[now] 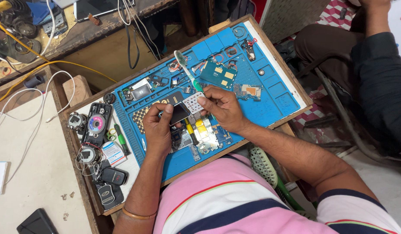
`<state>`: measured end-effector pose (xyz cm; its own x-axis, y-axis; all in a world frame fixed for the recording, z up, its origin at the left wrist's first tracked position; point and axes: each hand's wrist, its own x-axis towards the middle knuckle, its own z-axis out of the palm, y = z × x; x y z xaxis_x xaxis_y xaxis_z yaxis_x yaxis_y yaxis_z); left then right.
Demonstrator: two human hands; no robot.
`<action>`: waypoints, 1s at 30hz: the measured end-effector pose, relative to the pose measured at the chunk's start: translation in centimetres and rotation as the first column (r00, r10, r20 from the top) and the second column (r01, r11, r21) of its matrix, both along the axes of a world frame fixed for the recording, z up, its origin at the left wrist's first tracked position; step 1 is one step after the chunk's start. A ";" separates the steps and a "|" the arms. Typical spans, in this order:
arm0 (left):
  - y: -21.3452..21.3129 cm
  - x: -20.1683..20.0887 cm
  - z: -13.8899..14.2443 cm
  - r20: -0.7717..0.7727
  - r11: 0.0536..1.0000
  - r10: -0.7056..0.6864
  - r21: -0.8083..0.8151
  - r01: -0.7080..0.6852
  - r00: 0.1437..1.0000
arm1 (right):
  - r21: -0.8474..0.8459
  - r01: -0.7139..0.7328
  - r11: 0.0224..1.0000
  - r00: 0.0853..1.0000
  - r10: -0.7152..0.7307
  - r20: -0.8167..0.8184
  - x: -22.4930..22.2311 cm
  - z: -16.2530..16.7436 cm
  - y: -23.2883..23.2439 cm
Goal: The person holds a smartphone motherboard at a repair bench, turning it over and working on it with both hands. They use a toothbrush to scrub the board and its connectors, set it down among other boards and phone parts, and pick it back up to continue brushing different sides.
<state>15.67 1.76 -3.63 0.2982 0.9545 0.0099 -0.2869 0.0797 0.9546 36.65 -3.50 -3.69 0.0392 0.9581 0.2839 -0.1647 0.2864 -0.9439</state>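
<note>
Left hand (158,128): I am gripping a small black phone (176,113) above the blue repair mat (270,102).
Right hand (221,107): I am holding a green toothbrush (187,71), its fingertips touching the white keypad (193,102).

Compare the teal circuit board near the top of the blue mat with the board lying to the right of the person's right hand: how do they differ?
The teal circuit board is larger and squarish, with yellow patches on a teal face. The smaller board is pale grey with an orange patch, more oblong. The teal circuit board lies beside the toothbrush; the smaller board lies nearer the right hand. Both rest flat on the blue mat, untouched.
</note>
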 end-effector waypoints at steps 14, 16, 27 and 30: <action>0.2 -0.3 -0.7 0.178 0.998 0.029 0.057 -0.040 0.984 | -0.067 -0.087 0.994 0.996 0.086 -0.016 0.3 -0.7 0.4; 0.2 -0.2 -0.7 0.228 0.993 0.012 0.109 -0.038 0.974 | -0.086 -0.111 0.990 0.994 0.109 -0.023 0.4 -1.0 0.5; -0.1 0.1 -0.5 0.155 0.992 -0.085 0.107 0.069 0.984 | -0.179 -0.175 0.968 0.974 0.143 -0.175 0.7 -1.2 0.3; -0.1 0.3 -0.7 0.102 0.995 -0.069 0.073 0.062 0.992 | -0.212 -0.151 0.966 0.979 0.116 -0.170 0.8 -1.0 0.3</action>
<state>15.92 1.62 -4.33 0.3538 0.9288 0.1098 -0.3817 0.0362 0.9236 37.41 -3.17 -4.70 -0.0669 0.9957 0.0634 -0.3358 0.0373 -0.9412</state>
